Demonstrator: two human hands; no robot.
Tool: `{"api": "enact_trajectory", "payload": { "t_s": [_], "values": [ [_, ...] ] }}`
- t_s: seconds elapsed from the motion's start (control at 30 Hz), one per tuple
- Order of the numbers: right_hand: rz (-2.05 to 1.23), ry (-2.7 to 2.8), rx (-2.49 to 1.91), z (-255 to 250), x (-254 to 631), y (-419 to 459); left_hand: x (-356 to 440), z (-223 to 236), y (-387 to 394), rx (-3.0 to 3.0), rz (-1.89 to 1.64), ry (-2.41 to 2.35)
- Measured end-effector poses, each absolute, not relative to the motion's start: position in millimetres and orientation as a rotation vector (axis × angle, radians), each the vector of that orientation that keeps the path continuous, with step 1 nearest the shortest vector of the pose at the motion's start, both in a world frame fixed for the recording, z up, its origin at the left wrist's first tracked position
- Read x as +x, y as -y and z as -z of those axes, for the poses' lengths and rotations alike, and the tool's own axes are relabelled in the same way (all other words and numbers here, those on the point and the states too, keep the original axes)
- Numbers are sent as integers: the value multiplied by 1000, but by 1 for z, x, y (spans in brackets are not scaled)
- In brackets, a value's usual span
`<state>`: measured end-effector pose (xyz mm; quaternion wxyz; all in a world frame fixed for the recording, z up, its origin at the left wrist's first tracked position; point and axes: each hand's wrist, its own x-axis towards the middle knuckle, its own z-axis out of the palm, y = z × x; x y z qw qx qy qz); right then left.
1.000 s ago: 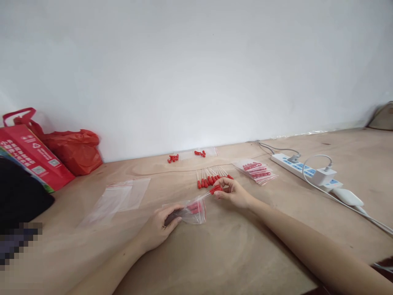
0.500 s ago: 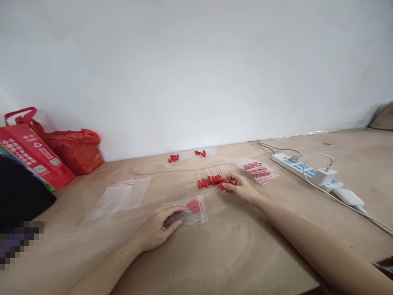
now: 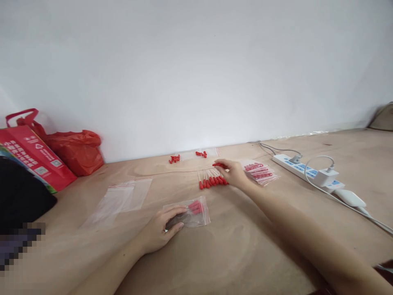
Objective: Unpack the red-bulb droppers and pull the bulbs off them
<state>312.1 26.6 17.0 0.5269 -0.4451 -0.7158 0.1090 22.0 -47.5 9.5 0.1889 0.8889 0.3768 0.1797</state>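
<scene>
My left hand (image 3: 161, 229) holds a clear zip bag (image 3: 202, 219) against the table, thumb and fingers around its left end. Inside that bag lie several red-tipped pieces (image 3: 195, 207). With its fingers pinched, my right hand (image 3: 233, 172) grips a red-tipped stick (image 3: 218, 165); only part of its red end shows clearly and its shaft is hard to make out. Just under this hand, a row of pale sticks with red tips (image 3: 211, 181) lies with the tips toward me. My right hand hides the right end of the row.
Filled zip bags (image 3: 260, 174) are stacked right of the row. Flat plastic bags (image 3: 121, 198) lie left. Loose red pieces (image 3: 175, 158) and another bag (image 3: 184, 155) sit near the wall. A power strip (image 3: 294, 164) with cables stands right; red bags (image 3: 80, 149) stand far left.
My right hand has moved up and away from the zip bag, to above the row. The pale shafts that reached toward the bag opening no longer show there. My left hand stays on the bag.
</scene>
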Motion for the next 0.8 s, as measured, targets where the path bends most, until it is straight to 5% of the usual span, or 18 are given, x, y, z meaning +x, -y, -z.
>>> {"api": "enact_trajectory", "payload": {
  "t_s": [0.1,0.47,0.67,0.8],
  "values": [
    [171,2092,-1108,-3,289,-34,22,-10,48,2485,-494,-1072],
    [508,2444,-1128,12,269,-33,21,-10,47,2467,-486,-1040],
    [458,2305,-1134,3,275,-12,21,-10,47,2461,-486,-1045],
    [111,2086,-1121,8,284,14,21,-10,52,2429,-498,-1046]
  ]
}}
